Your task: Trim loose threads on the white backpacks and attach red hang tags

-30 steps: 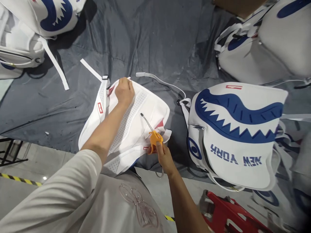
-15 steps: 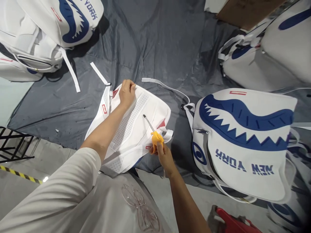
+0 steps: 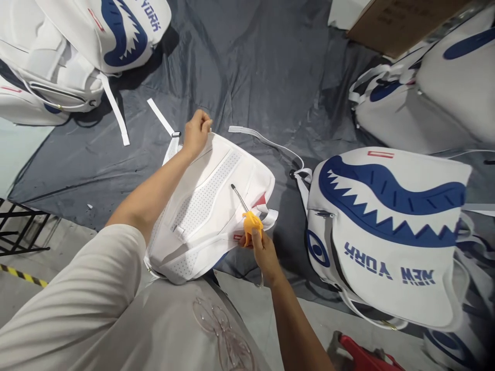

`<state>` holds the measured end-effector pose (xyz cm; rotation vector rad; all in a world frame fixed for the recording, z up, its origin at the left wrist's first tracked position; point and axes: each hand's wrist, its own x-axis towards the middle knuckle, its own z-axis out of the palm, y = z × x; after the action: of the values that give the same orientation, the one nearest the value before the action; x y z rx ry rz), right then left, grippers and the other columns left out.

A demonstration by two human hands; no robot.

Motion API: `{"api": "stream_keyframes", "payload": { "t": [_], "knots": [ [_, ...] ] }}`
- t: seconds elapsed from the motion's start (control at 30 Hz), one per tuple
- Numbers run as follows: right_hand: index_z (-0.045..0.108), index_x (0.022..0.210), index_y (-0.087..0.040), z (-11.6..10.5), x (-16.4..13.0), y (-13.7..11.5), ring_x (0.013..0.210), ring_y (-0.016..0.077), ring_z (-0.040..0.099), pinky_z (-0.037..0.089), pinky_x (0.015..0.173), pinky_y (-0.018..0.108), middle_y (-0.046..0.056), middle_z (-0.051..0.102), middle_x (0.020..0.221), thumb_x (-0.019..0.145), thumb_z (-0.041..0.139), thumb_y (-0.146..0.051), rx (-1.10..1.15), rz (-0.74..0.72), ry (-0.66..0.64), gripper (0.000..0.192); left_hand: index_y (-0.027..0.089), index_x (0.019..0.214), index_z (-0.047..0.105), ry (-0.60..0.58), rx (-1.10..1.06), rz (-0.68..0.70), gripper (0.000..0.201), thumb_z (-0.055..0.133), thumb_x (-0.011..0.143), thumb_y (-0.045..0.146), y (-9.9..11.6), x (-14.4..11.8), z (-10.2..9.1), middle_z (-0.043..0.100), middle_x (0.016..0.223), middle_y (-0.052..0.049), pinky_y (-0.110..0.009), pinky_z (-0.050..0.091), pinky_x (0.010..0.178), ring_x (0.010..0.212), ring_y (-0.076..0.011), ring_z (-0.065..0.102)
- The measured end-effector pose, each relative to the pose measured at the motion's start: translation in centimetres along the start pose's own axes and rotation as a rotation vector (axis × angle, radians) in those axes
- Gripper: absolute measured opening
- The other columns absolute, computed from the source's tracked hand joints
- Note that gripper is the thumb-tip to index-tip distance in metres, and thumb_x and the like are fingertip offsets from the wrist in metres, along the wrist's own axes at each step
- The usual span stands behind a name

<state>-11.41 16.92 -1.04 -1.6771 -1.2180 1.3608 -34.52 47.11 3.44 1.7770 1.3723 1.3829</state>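
Observation:
A white backpack (image 3: 247, 165) lies back panel up in front of me, with a dotted mesh strip down its middle. At its far edge is my left hand (image 3: 198, 133), fingers pinched together; whether they grip the edge or something small is hidden. My right hand (image 3: 265, 252) is closed around the yellow handle of a tool (image 3: 252, 228) near the right shoulder strap. The tool's slim metal shaft, ending in a dark tip, points away from me over the back panel; its exact kind is unclear. A white webbing strap (image 3: 160, 117) sticks out past the black buckle (image 3: 176, 134) at far left.
To the right lies another white backpack (image 3: 390, 288) with blue shark-mouth print. More backpacks rest at the upper left (image 3: 73, 56) and upper right (image 3: 406, 116), near a cardboard box (image 3: 386, 26). Grey sheeting (image 3: 251, 67) covers the table. Something red (image 3: 363, 353) stands below the near edge.
My left hand has moved a little away from me and left, up to the far edge. The backpack's left side and shoulder strap have shifted. The right hand and tool have barely moved.

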Motion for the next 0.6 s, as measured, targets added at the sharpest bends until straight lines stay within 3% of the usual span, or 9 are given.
{"api": "stream_keyframes", "payload": {
  "t": [0.1,0.17,0.27,0.33,0.4,0.47,0.6],
  "knots": [
    [0.062,0.115,-0.020,0.3,-0.9,-0.4,0.071,0.0234,0.062,0.050,0.070,0.036,0.006,0.066,0.074,0.095,0.034,-0.064,-0.089,-0.015,0.019,0.057,0.021,0.086,0.059,0.081,0.038,-0.012,0.017,0.068,0.086,0.036,1.5,-0.9,-2.5,0.061,0.085,-0.003,-0.033,0.047,0.085,0.087,-0.0163,0.060],
    [0.058,0.123,-0.020,0.8,-1.7,-1.4,0.078,0.0262,0.065,0.049,0.072,0.037,0.008,0.070,0.084,0.095,0.036,-0.062,-0.207,-0.035,0.070,0.055,0.020,0.084,0.058,0.065,0.001,-0.106,0.022,0.068,0.086,0.039,3.3,-3.0,-3.8,0.063,0.088,-0.003,-0.031,0.048,0.083,0.084,-0.0150,0.060],
    [0.047,0.135,-0.017,2.5,-2.1,-4.0,0.082,0.0300,0.066,0.049,0.069,0.040,0.012,0.070,0.096,0.097,0.034,-0.057,-0.406,-0.114,0.165,0.057,0.017,0.084,0.059,-0.230,-0.194,-0.405,0.032,0.062,0.086,0.049,6.5,-8.0,-4.4,0.065,0.084,-0.004,-0.028,0.048,0.073,0.075,-0.0132,0.060],
    [0.044,0.138,-0.014,3.9,-1.6,-6.1,0.083,0.0309,0.066,0.050,0.070,0.041,0.014,0.070,0.100,0.098,0.032,-0.053,-0.517,-0.220,0.166,0.057,0.016,0.097,0.060,-0.458,-0.407,-0.603,0.040,0.069,0.080,0.052,8.6,-11.6,-4.1,0.067,0.086,-0.004,-0.027,0.047,0.070,0.076,-0.0139,0.062],
    [0.045,0.137,-0.012,5.4,-0.4,-7.9,0.087,0.0310,0.067,0.052,0.074,0.043,0.016,0.069,0.104,0.099,0.032,-0.050,-0.587,-0.360,0.088,0.056,0.017,0.109,0.058,-0.545,-0.631,-0.736,0.052,0.077,0.072,0.049,9.9,-14.6,-3.8,0.066,0.084,-0.003,-0.027,0.047,0.071,0.078,-0.0150,0.063],
    [0.047,0.135,-0.012,6.7,0.9,-9.0,0.092,0.0305,0.066,0.053,0.078,0.043,0.016,0.069,0.106,0.099,0.035,-0.049,-0.605,-0.493,-0.048,0.052,0.016,0.104,0.060,-0.453,-0.803,-0.822,0.048,0.077,0.072,0.047,10.1,-16.3,-3.9,0.060,0.071,0.001,-0.027,0.047,0.070,0.070,-0.0131,0.061],
    [0.044,0.139,-0.018,8.4,2.6,-9.4,0.100,0.0270,0.066,0.054,0.085,0.043,0.013,0.069,0.113,0.097,0.043,-0.049,-0.471,-0.517,-0.288,0.052,0.015,0.080,0.059,0.102,-0.962,-0.845,0.034,0.073,0.074,0.045,8.9,-17.2,-6.2,0.043,0.053,0.008,-0.023,0.047,0.064,0.052,-0.0063,0.047]
  ]
}}
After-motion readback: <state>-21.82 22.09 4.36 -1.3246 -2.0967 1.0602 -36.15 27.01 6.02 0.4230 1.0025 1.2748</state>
